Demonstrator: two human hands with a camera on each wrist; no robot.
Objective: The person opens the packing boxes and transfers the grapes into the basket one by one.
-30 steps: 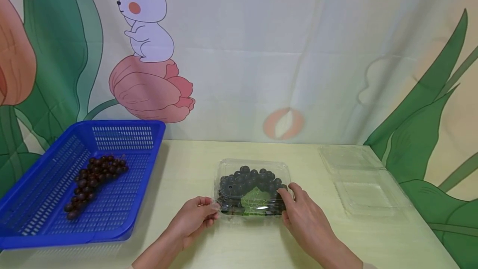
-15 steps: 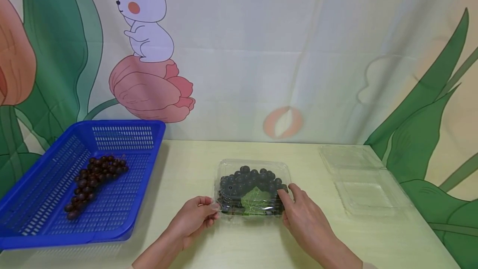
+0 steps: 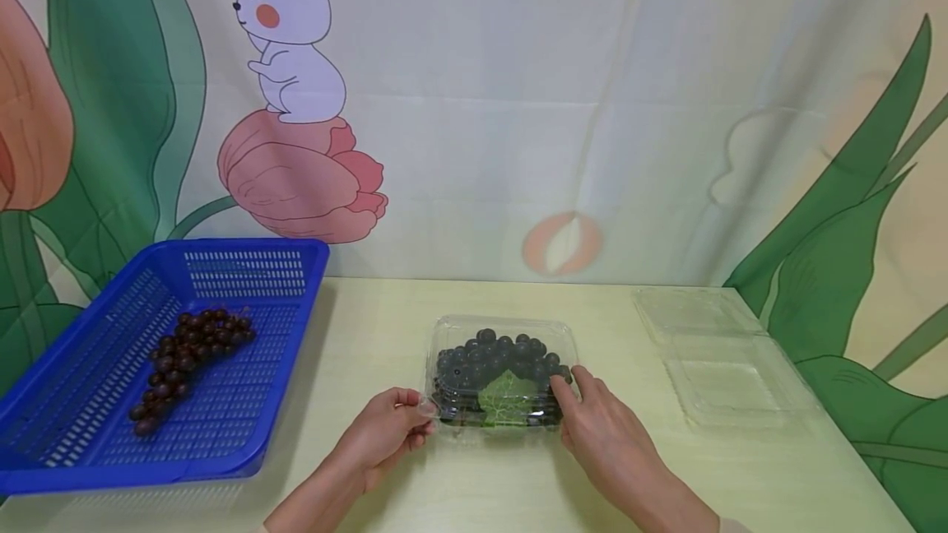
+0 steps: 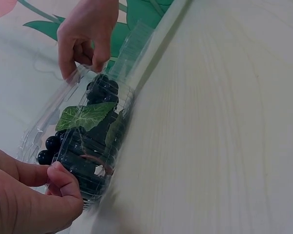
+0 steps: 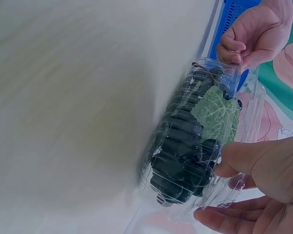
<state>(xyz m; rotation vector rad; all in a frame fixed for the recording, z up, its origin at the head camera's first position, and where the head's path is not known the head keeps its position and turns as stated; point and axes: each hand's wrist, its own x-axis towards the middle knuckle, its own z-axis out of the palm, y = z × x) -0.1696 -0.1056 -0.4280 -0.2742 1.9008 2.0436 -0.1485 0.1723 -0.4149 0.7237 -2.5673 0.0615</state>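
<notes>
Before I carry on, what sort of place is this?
Probably an indoor tabletop work spot: a cartoon-printed cloth backdrop hangs behind a pale table, which bears a clear box of dark grapes.

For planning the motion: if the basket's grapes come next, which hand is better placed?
Probably the left hand, once it releases the clear container: it is nearer the reddish grapes. The right hand holds the opposite end.

There's passage left of the grape box (image 3: 453, 331), beyond the left hand (image 3: 383, 430), as far as the blue basket (image 3: 222, 465). To its right, the right hand (image 3: 607, 438), then the clear container (image 3: 718, 385), block the way.
</notes>
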